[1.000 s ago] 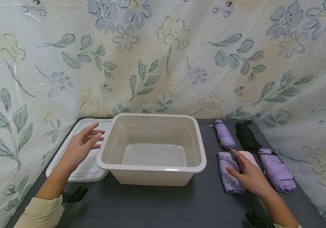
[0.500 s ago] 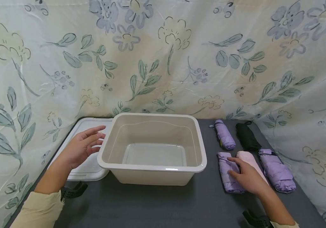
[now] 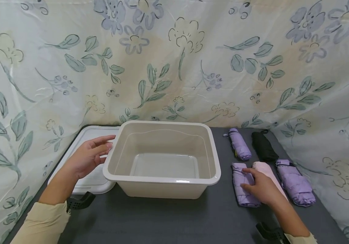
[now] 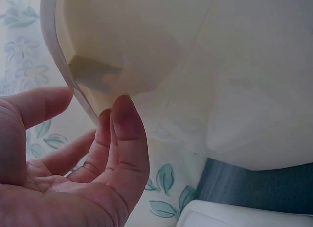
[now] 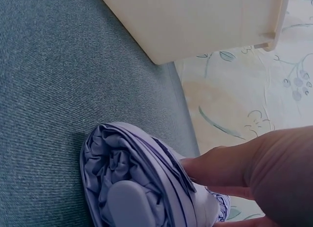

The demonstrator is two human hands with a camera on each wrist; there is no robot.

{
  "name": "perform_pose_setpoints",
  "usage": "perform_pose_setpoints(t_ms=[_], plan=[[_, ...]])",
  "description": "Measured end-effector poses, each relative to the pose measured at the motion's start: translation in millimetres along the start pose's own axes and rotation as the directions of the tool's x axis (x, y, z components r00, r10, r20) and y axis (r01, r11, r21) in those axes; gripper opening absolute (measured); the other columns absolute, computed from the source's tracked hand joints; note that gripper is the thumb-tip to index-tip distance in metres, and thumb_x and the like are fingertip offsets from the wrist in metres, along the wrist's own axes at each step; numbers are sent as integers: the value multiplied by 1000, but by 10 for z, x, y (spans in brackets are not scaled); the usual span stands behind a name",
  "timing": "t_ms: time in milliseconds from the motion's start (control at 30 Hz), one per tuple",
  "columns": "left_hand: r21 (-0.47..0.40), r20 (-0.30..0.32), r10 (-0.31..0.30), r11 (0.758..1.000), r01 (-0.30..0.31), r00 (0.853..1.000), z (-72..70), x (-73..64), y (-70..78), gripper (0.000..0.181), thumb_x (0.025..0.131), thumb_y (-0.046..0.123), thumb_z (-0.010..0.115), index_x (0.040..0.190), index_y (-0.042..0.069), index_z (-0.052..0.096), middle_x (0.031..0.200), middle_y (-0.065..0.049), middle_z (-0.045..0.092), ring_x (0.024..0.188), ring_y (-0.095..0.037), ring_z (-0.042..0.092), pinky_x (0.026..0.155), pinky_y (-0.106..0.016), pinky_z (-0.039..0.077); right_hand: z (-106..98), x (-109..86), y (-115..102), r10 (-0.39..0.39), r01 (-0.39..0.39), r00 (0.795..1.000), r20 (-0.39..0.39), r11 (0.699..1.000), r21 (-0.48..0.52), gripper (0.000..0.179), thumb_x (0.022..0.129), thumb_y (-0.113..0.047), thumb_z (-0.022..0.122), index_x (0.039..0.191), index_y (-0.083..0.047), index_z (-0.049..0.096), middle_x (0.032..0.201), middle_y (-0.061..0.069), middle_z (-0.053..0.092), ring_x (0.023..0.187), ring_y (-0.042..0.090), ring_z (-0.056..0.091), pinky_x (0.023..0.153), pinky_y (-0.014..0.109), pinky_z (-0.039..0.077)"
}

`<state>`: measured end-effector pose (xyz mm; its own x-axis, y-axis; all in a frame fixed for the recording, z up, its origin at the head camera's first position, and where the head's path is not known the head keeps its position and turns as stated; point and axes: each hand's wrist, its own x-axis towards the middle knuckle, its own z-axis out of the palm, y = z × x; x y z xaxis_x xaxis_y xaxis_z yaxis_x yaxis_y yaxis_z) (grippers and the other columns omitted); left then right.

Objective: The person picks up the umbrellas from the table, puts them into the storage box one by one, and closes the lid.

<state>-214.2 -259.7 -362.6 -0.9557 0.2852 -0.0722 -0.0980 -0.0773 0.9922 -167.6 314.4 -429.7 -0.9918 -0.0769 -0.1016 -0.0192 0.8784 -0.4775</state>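
A beige plastic tub (image 3: 162, 188) stands in the middle of the dark table. My left hand (image 3: 87, 157) is at its left rim; in the left wrist view the thumb tip meets the rim (image 4: 51, 48) and the loosely bent fingers lie close to the outer wall. To the right, my right hand (image 3: 264, 189) rests on a rolled-up purple folding umbrella (image 3: 247, 200). Its thumb (image 5: 210, 168) touches the umbrella's strap side in the right wrist view, where the handle end (image 5: 129, 205) shows. The hand partly covers a pink umbrella (image 3: 264, 167).
A white lid (image 3: 96, 186) lies left of the tub, partly under its rim. Behind the right hand are a smaller purple umbrella (image 3: 239, 144) and a black one (image 3: 264, 145). A larger purple umbrella (image 3: 296, 184) lies at the far right. Floral cloth (image 3: 174, 61) hangs behind.
My right hand has come down and back from near the smaller purple umbrella onto the nearer purple one. My left hand has moved slightly right, up to the tub's rim.
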Motion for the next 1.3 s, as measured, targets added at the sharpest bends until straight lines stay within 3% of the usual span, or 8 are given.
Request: perform_pose_setpoints(t_ms=[200,467,633,800,933,1133,1300], plan=[[15,-14,-24,1000,25,1000,1,-1,23,26,104,15,59,129,22,63,106,8,73,89,-8,72,83,-28,62,4,15,-10,-4,4,1000,5,1000,-20,61,88,-23,78,140,1,56,142,39,51,127,57,52,98,70,45],[134,-12,-37,990,38,999,-3,-18,41,58,104,17,61,155,1,39,103,9,70,95,-7,70,83,-28,62,16,44,-42,-5,5,1000,-10,998,-58,54,84,-22,81,132,-4,64,136,37,57,121,55,57,93,66,48],[207,-22,-41,977,45,999,-14,-16,55,61,103,18,63,156,1,37,104,11,70,99,-6,69,86,-28,61,6,73,-80,17,-16,1000,3,998,-68,57,84,-21,81,135,-5,63,139,38,54,127,57,52,96,69,46],[259,-30,-47,964,53,998,-2,-25,93,64,101,19,65,156,2,38,106,12,69,101,-5,68,86,-28,60,4,82,-125,-24,23,1000,-10,997,-71,56,82,-18,82,133,-4,64,133,35,60,122,54,57,95,67,47],[249,-23,-46,967,50,999,13,-19,114,66,101,15,66,157,0,36,109,10,68,100,-7,68,84,-29,61,3,86,-141,-43,42,999,-17,997,-68,54,81,-15,83,131,-2,65,129,34,63,117,50,61,94,65,48],[180,-16,-53,982,55,998,10,-1,132,67,99,9,68,157,2,36,110,9,69,97,-8,70,82,-30,62,-21,108,-145,-13,14,1000,15,998,-55,57,81,-17,84,132,-3,63,134,36,59,120,52,58,95,66,47],[185,-28,-80,979,83,996,8,2,148,71,98,11,69,158,2,33,111,10,70,98,-8,71,83,-30,62,-27,136,-135,3,-1,999,34,998,-56,59,81,-18,85,134,-4,62,134,36,59,118,50,59,92,64,49]])
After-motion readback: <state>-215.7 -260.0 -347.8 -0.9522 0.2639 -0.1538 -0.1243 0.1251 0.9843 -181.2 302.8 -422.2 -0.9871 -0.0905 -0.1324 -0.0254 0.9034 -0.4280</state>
